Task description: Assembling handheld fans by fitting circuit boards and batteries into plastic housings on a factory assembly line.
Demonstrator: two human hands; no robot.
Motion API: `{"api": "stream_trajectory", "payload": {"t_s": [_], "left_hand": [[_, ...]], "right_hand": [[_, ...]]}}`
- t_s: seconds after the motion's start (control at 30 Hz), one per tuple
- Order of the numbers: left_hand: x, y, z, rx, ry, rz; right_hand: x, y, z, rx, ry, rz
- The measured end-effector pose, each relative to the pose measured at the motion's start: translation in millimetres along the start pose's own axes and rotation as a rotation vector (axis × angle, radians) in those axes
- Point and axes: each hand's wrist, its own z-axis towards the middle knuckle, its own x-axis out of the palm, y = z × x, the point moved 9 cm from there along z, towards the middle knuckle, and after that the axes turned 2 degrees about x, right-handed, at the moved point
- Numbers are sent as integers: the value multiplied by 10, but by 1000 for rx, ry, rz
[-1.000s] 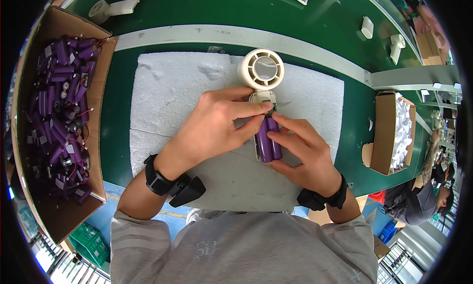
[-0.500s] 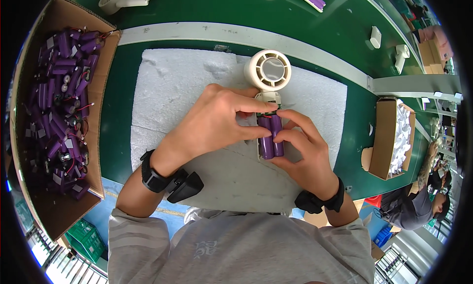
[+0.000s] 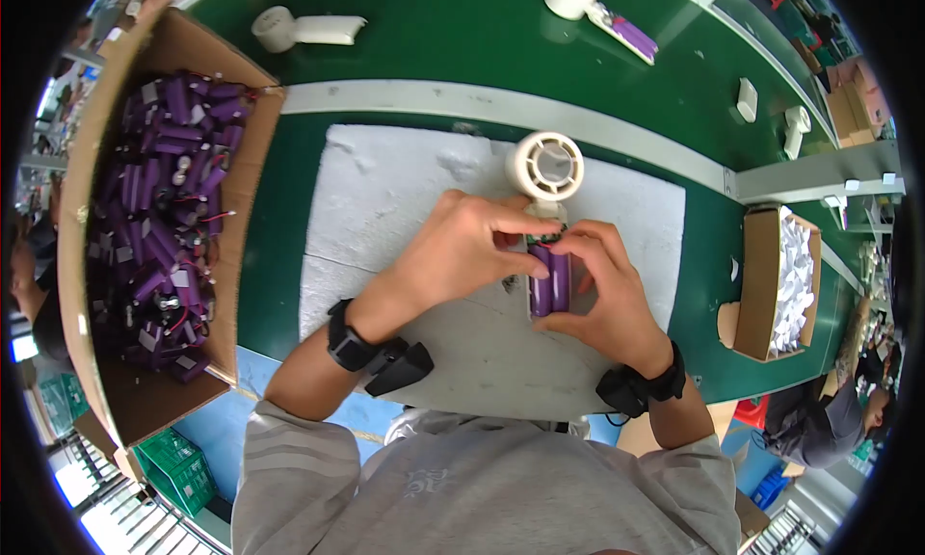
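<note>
A cream handheld fan lies on a white foam sheet, its round head pointing away from me and its handle open. Inside the handle sit a purple two-cell battery pack and, above it, a small green circuit board. My left hand is closed at the handle's upper part, index fingertip by the board and thumb on the pack's upper left. Closed around the pack's right side is my right hand, fingertips near its top and thumb at its lower end. The fingers partly hide the handle.
At the left, a cardboard box holds many purple battery packs with wires. A smaller box with white pieces stands right. Beyond a metal rail lie other fan parts on the green table. A person is at the far right.
The whole view has shifted, so the scene appears farther right and lower. Both hands stay at the fan's handle, with only slight finger movement.
</note>
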Motion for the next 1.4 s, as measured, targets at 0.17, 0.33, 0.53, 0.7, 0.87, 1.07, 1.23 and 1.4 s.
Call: {"api": "stream_trajectory", "payload": {"t_s": [0.17, 0.33, 0.53, 0.7, 0.87, 1.07, 1.23, 1.4], "left_hand": [[78, -17, -42, 71, -39, -24], [176, -86, -72, 59, 38, 4], [171, -41, -68, 92, 44, -8], [202, -22, -50, 81, 104, -61], [189, 3, -53, 67, 110, -60], [-267, 51, -60, 169, -294, 125], [-657, 257, -72, -55, -526, 23], [-1091, 411, -164, -78, -819, -58]], "right_hand": [[-47, -122, -39, 37, -129, 72], [-103, -71, -29, 44, -162, -41], [-65, 35, -48, -110, -42, -189], [57, 363, -228, -233, 43, -425], [120, 344, -238, -205, 117, -503], [-159, 73, 309, -195, 4, -555], [-325, 210, 1284, -244, -207, -798], [387, 244, 2217, -354, 51, -630]]}}
